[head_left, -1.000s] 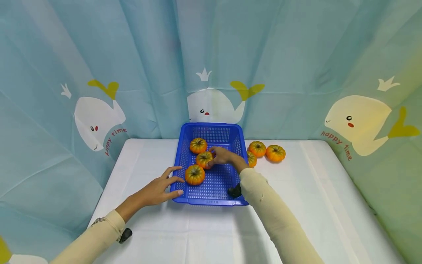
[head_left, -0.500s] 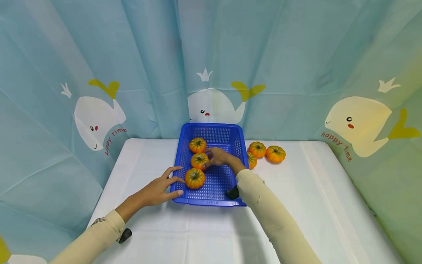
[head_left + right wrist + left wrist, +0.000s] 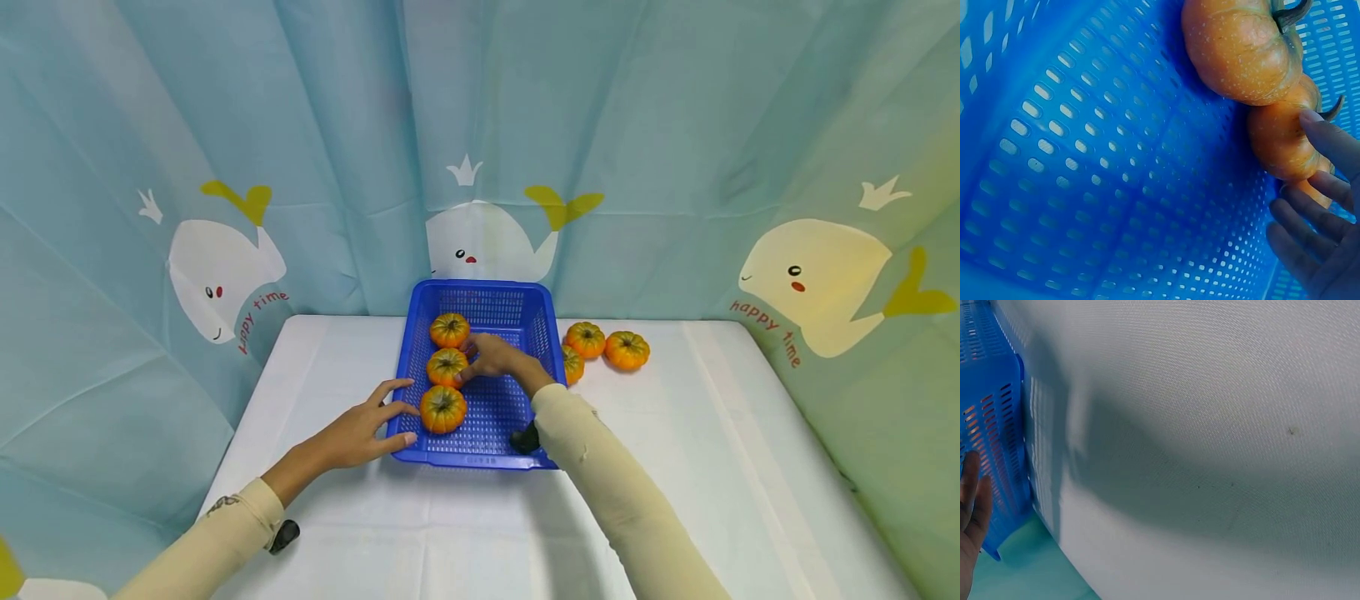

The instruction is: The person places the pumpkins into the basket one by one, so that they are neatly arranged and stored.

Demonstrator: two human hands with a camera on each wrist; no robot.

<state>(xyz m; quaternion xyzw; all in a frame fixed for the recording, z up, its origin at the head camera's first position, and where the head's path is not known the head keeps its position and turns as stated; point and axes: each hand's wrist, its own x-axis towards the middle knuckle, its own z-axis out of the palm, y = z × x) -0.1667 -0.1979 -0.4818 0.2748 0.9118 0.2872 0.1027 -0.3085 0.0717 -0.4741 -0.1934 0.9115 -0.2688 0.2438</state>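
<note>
Inside the blue plastic basket [image 3: 480, 459], three small orange-and-green pumpkins stand in a row along the left wall: a back pumpkin [image 3: 449, 330], a middle pumpkin [image 3: 446, 367] and a front pumpkin [image 3: 442, 409]. My right hand [image 3: 491, 357] reaches into the basket at the right side of the middle pumpkin. In the right wrist view its thumb [image 3: 1329, 137] touches that pumpkin's upper side, and the other fingers stretch out loosely beside it. My left hand [image 3: 363, 429] is spread at the basket's left rim, fingertips right at the edge, holding nothing.
Right of the basket on the white table [image 3: 697, 433] sit three more pumpkins: one partly hidden by the basket rim [image 3: 573, 364], a second pumpkin [image 3: 586, 339] and a third pumpkin [image 3: 627, 350]. A blue whale-print curtain [image 3: 660, 250] hangs behind the table.
My right hand has shifted left and moved the middle pumpkin left, into line with the others. The front pumpkin has shifted slightly toward me. My left hand has stayed put.
</note>
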